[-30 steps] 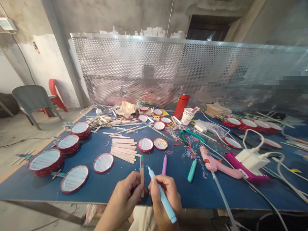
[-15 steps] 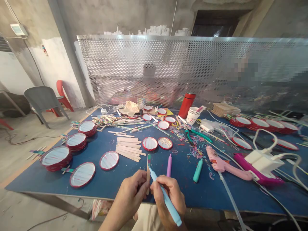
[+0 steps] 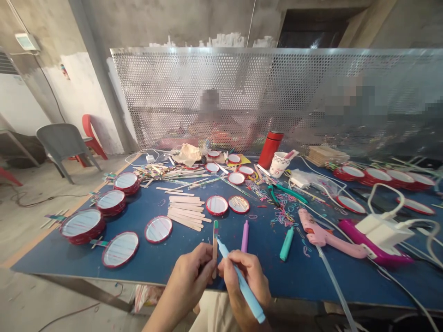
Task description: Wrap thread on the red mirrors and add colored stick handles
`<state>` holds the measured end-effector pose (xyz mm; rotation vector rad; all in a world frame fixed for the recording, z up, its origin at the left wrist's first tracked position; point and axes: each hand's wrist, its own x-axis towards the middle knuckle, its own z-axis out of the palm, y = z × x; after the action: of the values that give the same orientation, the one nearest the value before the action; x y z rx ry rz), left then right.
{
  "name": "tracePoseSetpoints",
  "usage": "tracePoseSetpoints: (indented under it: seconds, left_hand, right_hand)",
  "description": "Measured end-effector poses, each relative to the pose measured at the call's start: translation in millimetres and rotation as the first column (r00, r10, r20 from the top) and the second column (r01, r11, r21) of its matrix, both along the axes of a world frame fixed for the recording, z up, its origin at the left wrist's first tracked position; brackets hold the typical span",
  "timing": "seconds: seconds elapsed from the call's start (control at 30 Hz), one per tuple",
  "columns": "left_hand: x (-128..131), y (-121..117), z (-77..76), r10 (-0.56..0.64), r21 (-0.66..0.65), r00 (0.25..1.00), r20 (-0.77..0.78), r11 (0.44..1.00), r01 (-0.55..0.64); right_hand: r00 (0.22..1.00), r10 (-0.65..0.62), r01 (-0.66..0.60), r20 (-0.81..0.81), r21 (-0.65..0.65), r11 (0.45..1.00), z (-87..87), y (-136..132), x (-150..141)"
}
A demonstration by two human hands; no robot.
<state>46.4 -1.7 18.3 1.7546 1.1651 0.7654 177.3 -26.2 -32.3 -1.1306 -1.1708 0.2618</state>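
My left hand [image 3: 192, 279] pinches a wooden craft stick [image 3: 215, 240] upright at the near edge of the blue table [image 3: 159, 263]; the stick carries bands of colour. My right hand [image 3: 247, 283] grips a light blue marker [image 3: 242, 286] like a pen, its tip touching the stick. A purple marker [image 3: 245, 235] and a teal marker [image 3: 286, 243] lie just beyond my hands. A pile of plain wooden sticks [image 3: 185, 212] lies further left.
Round red-rimmed mirrors [image 3: 158, 228] lie about the table, stacked at left [image 3: 81, 225]. A pink glue gun [image 3: 316, 233], a white charger [image 3: 379, 230] with cables, loose rubber bands [image 3: 282, 210], a red flask [image 3: 271, 149] and a cup [image 3: 278, 164] sit right. A person sits behind a perforated metal screen [image 3: 242, 92].
The view has shifted slightly. My hands stay together; the blue marker's tip has moved onto the stick.
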Motion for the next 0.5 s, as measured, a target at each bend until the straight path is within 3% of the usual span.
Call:
tracePoseSetpoints:
  seconds: [0.5]
  left_hand:
    - [1.0,-1.3,0.5,0.015,0.023,1.000,-0.017,1.000,-0.015]
  right_hand:
    - [1.000,0.023,-0.023,0.001,-0.028,0.999,3.0,1.1,-0.1]
